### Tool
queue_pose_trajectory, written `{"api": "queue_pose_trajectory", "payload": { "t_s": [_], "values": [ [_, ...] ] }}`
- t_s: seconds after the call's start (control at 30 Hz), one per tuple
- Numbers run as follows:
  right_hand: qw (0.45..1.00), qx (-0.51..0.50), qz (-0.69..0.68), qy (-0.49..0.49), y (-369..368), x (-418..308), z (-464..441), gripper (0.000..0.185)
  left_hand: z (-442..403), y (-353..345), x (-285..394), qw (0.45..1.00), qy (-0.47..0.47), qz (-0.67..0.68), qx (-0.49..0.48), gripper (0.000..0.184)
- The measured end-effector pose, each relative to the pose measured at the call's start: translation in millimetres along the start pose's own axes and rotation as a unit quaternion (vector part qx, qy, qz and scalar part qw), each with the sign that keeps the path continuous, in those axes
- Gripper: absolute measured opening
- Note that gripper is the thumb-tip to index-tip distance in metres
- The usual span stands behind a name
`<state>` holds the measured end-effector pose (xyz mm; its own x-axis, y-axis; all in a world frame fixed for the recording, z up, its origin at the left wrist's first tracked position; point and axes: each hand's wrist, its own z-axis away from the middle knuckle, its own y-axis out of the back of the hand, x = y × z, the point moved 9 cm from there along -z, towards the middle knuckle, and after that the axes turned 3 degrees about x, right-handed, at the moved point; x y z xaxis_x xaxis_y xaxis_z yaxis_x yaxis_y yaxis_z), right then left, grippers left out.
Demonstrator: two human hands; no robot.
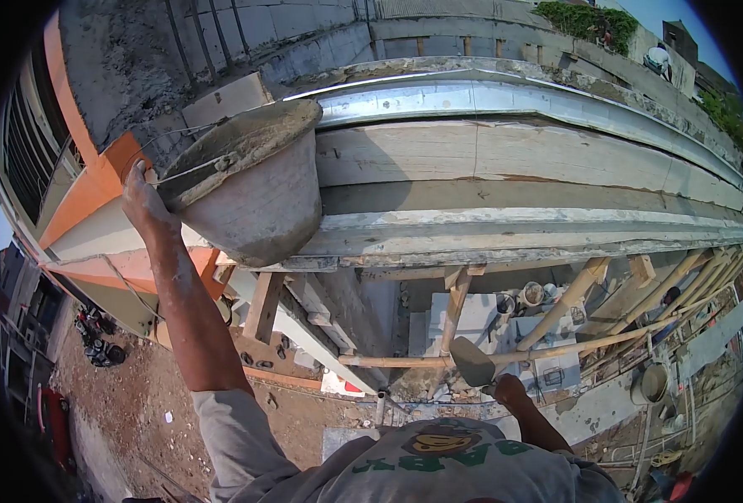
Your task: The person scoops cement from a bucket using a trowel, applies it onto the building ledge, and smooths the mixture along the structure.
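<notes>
A large mortar-crusted bucket (258,205) rests tilted on the left end of the long ledge, its open mouth toward the upper left. My left hand (147,197) is closed at the bucket's left rim, by its wire handle. Low at the right of centre, my right hand (510,391) is wrapped round the handle of a trowel (472,362), whose grey blade points up and left. Behind the bucket runs a shiny metal channel (438,98), with a wooden board (547,151) in front of it.
Bamboo poles (556,352) and wooden props stand below the ledge. Far down are buckets (532,293), grey sheets and rubble. An orange-edged wall (95,201) is at the left, with a motorcycle (99,339) on the ground below. A person (658,59) is at the upper right.
</notes>
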<state>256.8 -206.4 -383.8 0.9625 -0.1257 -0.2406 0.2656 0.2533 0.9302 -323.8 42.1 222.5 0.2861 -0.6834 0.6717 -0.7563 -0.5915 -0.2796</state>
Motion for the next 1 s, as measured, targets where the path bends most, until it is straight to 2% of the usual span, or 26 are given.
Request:
{"api": "queue_pose_trajectory", "payload": {
  "t_s": [0.1,0.17,0.2,0.27,0.4,0.5,0.6,0.67,0.73,0.83,0.9,0.97,1.0],
  "values": [
    [0.999,0.009,-0.007,-0.037,5.7,-4.5,3.0,0.042,6.6,-5.1,-0.2,0.994,0.08,0.073,0.027,0.044],
    [0.996,0.002,-0.035,-0.08,14.0,-3.3,9.1,0.039,8.6,-6.6,4.1,0.996,0.057,0.069,0.01,0.043],
    [0.997,0.035,-0.033,-0.061,6.4,1.2,11.4,0.039,7.9,-8.2,4.5,0.997,0.046,0.069,0.0,0.042],
    [0.994,0.102,-0.02,-0.017,-10.7,7.7,7.6,0.043,7.0,-7.7,-5.1,0.986,0.094,0.132,0.037,0.041],
    [0.997,0.069,-0.009,-0.041,-22.1,12.4,14.4,0.034,26.5,-1.1,-25.3,0.964,0.144,0.216,0.063,0.041],
    [0.992,0.059,0.108,0.04,-9.8,-9.7,32.4,0.032,47.4,-8.0,-34.1,0.942,0.197,0.262,0.065,0.041],
    [0.982,0.115,0.122,0.089,2.6,-21.1,50.5,0.032,52.1,-12.3,-25.6,0.951,0.175,0.255,0.02,0.039],
    [0.996,0.057,-0.073,-0.013,-11.7,0.2,47.0,0.033,53.4,-13.7,-19.4,0.965,0.155,0.211,-0.014,0.036],
    [0.976,0.033,-0.201,-0.077,-18.3,5.7,49.1,0.035,50.4,-12.7,-22.3,0.968,0.147,0.197,-0.043,0.034],
    [0.947,0.024,-0.284,-0.148,-9.6,6.8,58.3,0.038,40.6,-8.1,-41.1,0.967,0.142,0.205,-0.055,0.032],
    [0.914,-0.025,-0.333,-0.229,-11.8,8.3,64.5,0.039,37.6,-2.3,-44.1,0.976,0.114,0.18,-0.037,0.032],
    [0.954,0.036,-0.273,-0.12,-37.1,21.1,54.6,0.038,46.2,-6.4,-45.6,0.952,0.182,0.246,-0.017,0.032],
    [0.953,0.036,-0.272,-0.124,-37.9,22.8,54.1,0.038,48.9,-7.7,-47.4,0.937,0.214,0.277,-0.007,0.032]
  ]
}}
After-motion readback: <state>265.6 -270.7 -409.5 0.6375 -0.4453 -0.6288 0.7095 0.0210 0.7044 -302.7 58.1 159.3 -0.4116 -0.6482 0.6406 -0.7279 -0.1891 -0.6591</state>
